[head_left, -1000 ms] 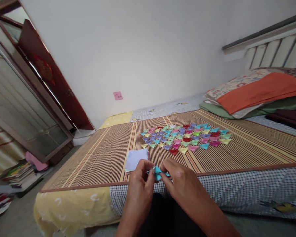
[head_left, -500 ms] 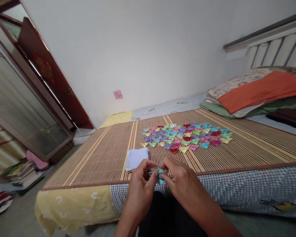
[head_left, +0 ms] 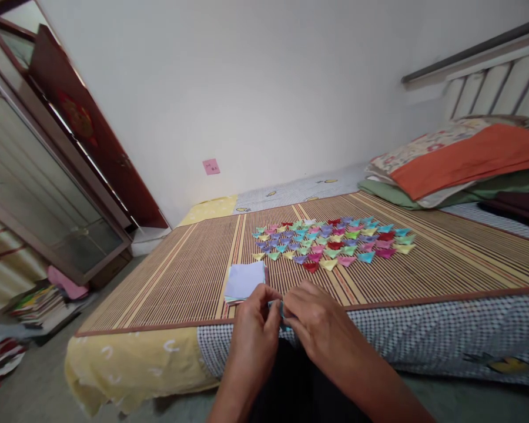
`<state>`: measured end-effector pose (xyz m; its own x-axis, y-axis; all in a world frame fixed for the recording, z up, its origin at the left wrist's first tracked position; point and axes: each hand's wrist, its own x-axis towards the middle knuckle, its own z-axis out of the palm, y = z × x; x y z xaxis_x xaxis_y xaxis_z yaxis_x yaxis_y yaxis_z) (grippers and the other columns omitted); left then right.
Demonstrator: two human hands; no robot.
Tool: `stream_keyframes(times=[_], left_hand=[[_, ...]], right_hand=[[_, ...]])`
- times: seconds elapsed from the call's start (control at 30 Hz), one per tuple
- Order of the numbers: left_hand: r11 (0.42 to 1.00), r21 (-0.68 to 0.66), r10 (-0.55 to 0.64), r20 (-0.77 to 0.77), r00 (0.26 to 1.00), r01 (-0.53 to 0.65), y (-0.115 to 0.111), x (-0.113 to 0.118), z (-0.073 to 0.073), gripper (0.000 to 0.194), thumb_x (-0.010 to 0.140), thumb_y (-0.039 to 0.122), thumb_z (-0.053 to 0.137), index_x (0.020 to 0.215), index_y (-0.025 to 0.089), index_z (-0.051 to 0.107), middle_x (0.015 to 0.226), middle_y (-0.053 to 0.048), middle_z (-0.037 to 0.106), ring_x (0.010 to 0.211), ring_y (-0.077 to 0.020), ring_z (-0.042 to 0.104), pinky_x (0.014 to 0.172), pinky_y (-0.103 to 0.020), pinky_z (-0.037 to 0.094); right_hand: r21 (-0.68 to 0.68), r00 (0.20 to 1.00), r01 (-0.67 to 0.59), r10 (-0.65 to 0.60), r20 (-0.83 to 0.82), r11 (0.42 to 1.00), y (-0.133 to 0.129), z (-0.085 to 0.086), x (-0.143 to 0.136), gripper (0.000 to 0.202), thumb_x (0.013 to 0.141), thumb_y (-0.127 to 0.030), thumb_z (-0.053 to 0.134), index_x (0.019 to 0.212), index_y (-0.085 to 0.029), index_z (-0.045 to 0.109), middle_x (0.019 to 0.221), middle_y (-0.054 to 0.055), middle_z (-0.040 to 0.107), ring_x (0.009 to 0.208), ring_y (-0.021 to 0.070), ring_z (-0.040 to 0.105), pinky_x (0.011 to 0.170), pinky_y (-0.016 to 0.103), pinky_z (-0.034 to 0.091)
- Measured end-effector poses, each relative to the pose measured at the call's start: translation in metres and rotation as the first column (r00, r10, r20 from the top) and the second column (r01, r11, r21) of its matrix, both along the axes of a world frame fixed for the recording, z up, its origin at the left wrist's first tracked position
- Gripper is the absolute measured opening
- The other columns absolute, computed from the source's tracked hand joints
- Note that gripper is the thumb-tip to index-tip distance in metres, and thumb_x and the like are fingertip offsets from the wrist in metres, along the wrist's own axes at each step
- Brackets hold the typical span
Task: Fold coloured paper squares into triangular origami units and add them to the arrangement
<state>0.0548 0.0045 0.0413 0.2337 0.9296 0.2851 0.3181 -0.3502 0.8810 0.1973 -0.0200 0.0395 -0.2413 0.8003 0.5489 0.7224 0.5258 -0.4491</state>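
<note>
A small piece of blue folded paper [head_left: 283, 316] is pinched between both hands at the bed's front edge, mostly covered by fingers. My left hand [head_left: 259, 317] grips its left side, thumb and fingertips pressed together. From the right, my right hand [head_left: 311, 311] closes over the other side, its knuckles hiding much of the paper. Just beyond my left hand lies a stack of square paper sheets [head_left: 245, 281], pale lavender on top. Farther back, many small folded paper boats [head_left: 334, 247] in several colours stand in rows on the striped mat [head_left: 194, 276].
Pillows [head_left: 467, 164] and folded bedding are piled at the right end of the bed. A pink note [head_left: 211, 167] is stuck to the white wall. On the left are a glass-fronted cabinet [head_left: 39, 164], a dark red door [head_left: 88, 123] and books [head_left: 39, 302] on the floor.
My right hand has shifted slightly left and closed further over the blue paper, so less of it shows. My left hand keeps its pinch. The view has moved very slightly.
</note>
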Motion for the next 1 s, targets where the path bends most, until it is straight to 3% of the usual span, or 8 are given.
stream_keyframes(times=[0.17,0.33,0.47,0.6,0.77,0.87,1.0], left_hand=[[0.999,-0.027,-0.043,0.016,0.999,0.044,0.009,-0.001,-0.008,0.023,0.097,0.031,0.055,0.078,0.019,0.06,0.073,0.0,0.06,0.07,-0.016,0.056,0.066,-0.026,0.046],[0.98,-0.183,-0.036,0.213,0.976,0.076,0.013,-0.015,0.0,0.03,0.094,0.047,0.059,0.099,0.018,0.064,0.093,-0.005,0.069,0.077,-0.018,0.066,0.07,-0.03,0.053],[0.988,-0.116,-0.092,0.114,0.989,0.105,0.008,-0.015,0.002,0.022,0.089,0.038,0.068,0.091,0.017,0.066,0.085,-0.004,0.068,0.078,-0.018,0.063,0.072,-0.029,0.05],[0.998,-0.066,0.007,0.042,0.999,-0.004,0.008,-0.006,-0.009,0.02,0.086,0.032,0.065,0.073,0.018,0.061,0.067,-0.001,0.062,0.063,-0.0162,0.056,0.062,-0.027,0.045],[0.981,0.062,0.188,-0.043,0.981,-0.185,0.011,0.005,-0.019,0.019,0.084,0.027,0.064,0.068,0.019,0.059,0.059,0.003,0.055,0.056,-0.0145,0.049,0.055,-0.025,0.036],[0.962,0.13,0.251,-0.072,0.965,-0.24,0.012,0.009,-0.022,0.022,0.086,0.026,0.063,0.066,0.02,0.055,0.056,0.005,0.05,0.054,-0.0138,0.046,0.055,-0.025,0.033],[0.992,0.02,0.124,0.007,0.992,-0.125,0.011,0.006,-0.015,0.017,0.091,0.034,0.06,0.085,0.019,0.062,0.068,0.001,0.061,0.061,-0.0159,0.057,0.057,-0.025,0.041]], right_hand=[[-0.065,0.998,0.057,-0.057,0.007,0.996,0.004,-0.003,0.005,0.029,0.087,0.004,0.06,0.073,-0.02,0.051,0.077,0.002,0.061,0.077,0.0201,0.055,0.067,0.03,0.039],[-0.166,0.994,0.1,-0.105,-0.027,0.981,0.005,-0.002,0.013,0.03,0.086,0.001,0.068,0.072,-0.02,0.051,0.078,0.001,0.061,0.078,0.0199,0.056,0.068,0.029,0.039],[-0.147,0.995,0.095,-0.1,-0.024,0.984,0.002,0.0,0.012,0.032,0.085,0.001,0.07,0.071,-0.02,0.051,0.076,0.0,0.061,0.077,0.0197,0.056,0.068,0.029,0.038],[-0.019,0.993,0.114,-0.114,0.033,0.993,0.002,-0.005,0.004,0.03,0.086,0.001,0.068,0.071,-0.02,0.053,0.075,0.001,0.06,0.074,0.0203,0.053,0.068,0.031,0.036],[0.094,0.987,0.135,-0.142,0.08,0.986,0.004,-0.013,-0.003,0.026,0.089,0.002,0.059,0.075,-0.02,0.057,0.075,0.003,0.062,0.074,0.022,0.052,0.071,0.034,0.036],[0.085,0.986,0.144,-0.151,0.071,0.986,0.007,-0.013,-0.002,0.026,0.09,0.002,0.059,0.076,-0.019,0.058,0.076,0.004,0.063,0.075,0.0225,0.053,0.071,0.034,0.036],[-0.058,0.991,0.128,-0.13,-0.027,0.99,0.011,-0.012,0.008,0.029,0.086,0.001,0.068,0.071,-0.019,0.055,0.076,0.002,0.063,0.077,0.0215,0.056,0.069,0.031,0.038]])
